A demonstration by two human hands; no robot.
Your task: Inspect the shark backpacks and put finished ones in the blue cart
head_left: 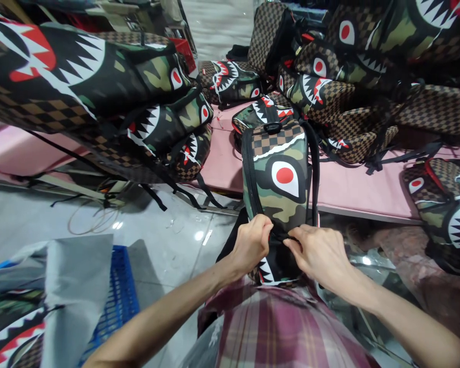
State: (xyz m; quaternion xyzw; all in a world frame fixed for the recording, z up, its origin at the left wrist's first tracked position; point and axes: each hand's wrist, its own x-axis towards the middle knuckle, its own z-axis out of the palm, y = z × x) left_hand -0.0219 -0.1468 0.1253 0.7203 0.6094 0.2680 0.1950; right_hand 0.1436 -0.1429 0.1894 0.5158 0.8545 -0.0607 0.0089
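Observation:
A camouflage backpack with a shark mouth, a red-and-white eye and a brown checkered top stands tilted against my lap, its far end leaning on the pink table edge. My left hand is closed, gripping the bag's black lower panel beside the zipper seam. My right hand pinches the same black seam from the right, fingertips nearly meeting the left hand. What sits between the fingertips is too small to make out. The bag's black straps hang along both sides.
Many matching shark-mouth backpacks are piled on the pink table, with a stack at left and a heap at back right. A blue crate under grey cloth stands at lower left. The floor is glossy grey tile.

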